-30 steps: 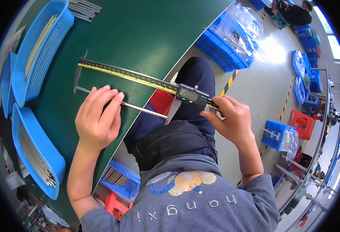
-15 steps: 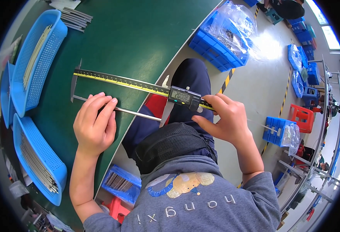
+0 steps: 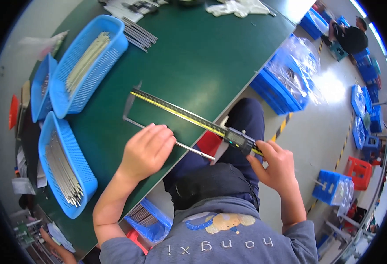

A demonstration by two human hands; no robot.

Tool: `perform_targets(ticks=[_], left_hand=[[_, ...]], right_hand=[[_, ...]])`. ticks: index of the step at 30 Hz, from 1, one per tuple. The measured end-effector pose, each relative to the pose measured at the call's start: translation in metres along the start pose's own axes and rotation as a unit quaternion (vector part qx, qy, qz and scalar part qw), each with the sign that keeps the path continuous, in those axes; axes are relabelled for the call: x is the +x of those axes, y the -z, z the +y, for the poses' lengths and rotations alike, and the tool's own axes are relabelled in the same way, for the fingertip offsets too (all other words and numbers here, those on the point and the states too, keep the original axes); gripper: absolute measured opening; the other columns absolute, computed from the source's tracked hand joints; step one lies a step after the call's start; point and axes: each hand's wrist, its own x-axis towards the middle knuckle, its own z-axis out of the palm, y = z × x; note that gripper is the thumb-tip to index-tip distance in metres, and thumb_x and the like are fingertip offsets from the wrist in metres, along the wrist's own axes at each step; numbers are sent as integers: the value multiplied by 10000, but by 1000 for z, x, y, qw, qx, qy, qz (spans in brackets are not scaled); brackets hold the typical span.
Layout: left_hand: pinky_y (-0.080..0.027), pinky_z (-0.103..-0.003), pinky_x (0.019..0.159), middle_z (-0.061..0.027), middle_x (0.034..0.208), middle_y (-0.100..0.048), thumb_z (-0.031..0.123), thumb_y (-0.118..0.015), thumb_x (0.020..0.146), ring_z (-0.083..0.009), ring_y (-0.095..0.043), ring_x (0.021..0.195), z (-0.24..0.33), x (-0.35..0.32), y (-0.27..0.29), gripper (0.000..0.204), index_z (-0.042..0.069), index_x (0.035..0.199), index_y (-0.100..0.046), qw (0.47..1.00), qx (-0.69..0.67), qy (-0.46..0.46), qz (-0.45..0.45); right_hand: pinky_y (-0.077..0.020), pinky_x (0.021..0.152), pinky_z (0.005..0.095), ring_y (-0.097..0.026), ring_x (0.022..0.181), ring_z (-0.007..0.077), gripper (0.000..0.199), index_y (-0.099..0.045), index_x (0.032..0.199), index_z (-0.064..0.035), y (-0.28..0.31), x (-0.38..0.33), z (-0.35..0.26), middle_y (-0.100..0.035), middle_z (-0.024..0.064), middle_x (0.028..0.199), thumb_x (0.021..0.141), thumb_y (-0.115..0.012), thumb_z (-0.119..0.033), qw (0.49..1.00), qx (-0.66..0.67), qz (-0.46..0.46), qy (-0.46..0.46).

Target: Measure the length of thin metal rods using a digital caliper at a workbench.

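Note:
My left hand [image 3: 148, 149] is closed around the middle of a thin metal rod [image 3: 195, 151], over the table edge. A long digital caliper [image 3: 180, 113] lies slanted just beyond the rod and roughly parallel to it. Its fixed jaw [image 3: 127, 105] is at the rod's far-left end, over the green table. The rod's near end sits close to the sliding jaw above my lap; whether they touch I cannot tell. With thumb and fingers, my right hand [image 3: 275, 165] pinches the caliper's right end, beside the display [image 3: 235, 138].
Left on the table [image 3: 193, 57] stand perforated blue baskets [image 3: 107, 66] with rods; beyond them lies a loose bundle of rods [image 3: 140, 34]. White cloth [image 3: 239, 8] is at the back. Blue crates [image 3: 275, 90] with plastic stand right, and a seated person [image 3: 352, 39] is farther off.
The view has shifted, so the table and baskets appear farther right. My left fingers, spread before, are now closer together around the rod. My right hand keeps its hold on the caliper.

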Motion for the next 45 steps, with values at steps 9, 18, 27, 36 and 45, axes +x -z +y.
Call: perform_targets(ticks=[9,18,27,36,45], left_hand=[[-532,-298,644,-53,892,-552,105,-611,726,-201,-597,789,-39,108,-4,270,62,991,-579,985,77,-80,129],[-524,-350,610,-62,827,-530,43,-593,697,-242,-614,772,-184,140,-68,128,92,793,-523,985,172,-28,-10],[-530,-350,580,-60,804,-527,72,-578,716,-238,-621,739,-191,137,-78,54,83,748,-536,978,204,7,-31],[-509,-311,519,-43,730,-519,129,-578,693,-188,-599,653,-187,153,-79,62,96,655,-544,960,259,-97,40],[-527,-373,602,-61,781,-615,129,-591,692,-231,-631,738,-221,144,-87,87,89,639,-647,947,297,58,-108]], right_hand=[[-462,485,366,-601,578,285,297,-610,945,-55,-2,2,-1,-571,85,701,757,-721,-256,1000,11,-6,-2],[-466,483,347,-600,555,253,291,-629,912,-66,-9,-1,-3,-577,63,674,750,-732,-285,1000,25,18,5],[-466,513,302,-603,549,218,279,-634,894,-21,-3,4,-2,-592,94,678,722,-757,-203,1000,18,4,-22],[-465,523,305,-602,554,216,283,-640,900,-16,-2,5,2,-611,98,701,727,-755,-208,1000,20,10,-18],[-449,499,333,-594,551,231,283,-637,896,-66,-6,1,0,-585,59,663,754,-733,-290,1000,11,16,-9]])
